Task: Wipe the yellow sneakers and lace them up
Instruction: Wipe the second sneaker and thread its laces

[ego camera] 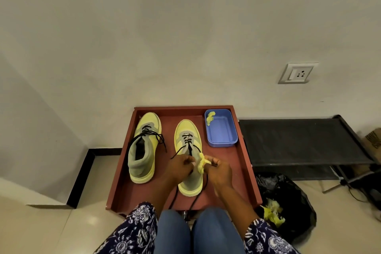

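Note:
Two yellow-and-grey sneakers stand toes away from me on a red-brown tray (pixel 243 161). The left sneaker (pixel 144 146) has black laces tied loosely over its tongue. The right sneaker (pixel 188 150) is laced partway, and its black lace ends (pixel 175 196) trail down toward my knees. My left hand (pixel 181 168) is curled over the right sneaker's collar, pinching a lace strand. My right hand (pixel 218 172) holds a crumpled yellow wipe (pixel 201 164) together with the other lace strand. Both hands cover the shoe's opening.
A blue plastic tub (pixel 223 132) with a yellow wipe scrap (pixel 210 117) stands at the tray's far right corner. A black mesh rack (pixel 303 142) stands to the right. A black bin bag (pixel 288 198) holding used yellow wipes lies near my right knee. The wall is close behind the tray.

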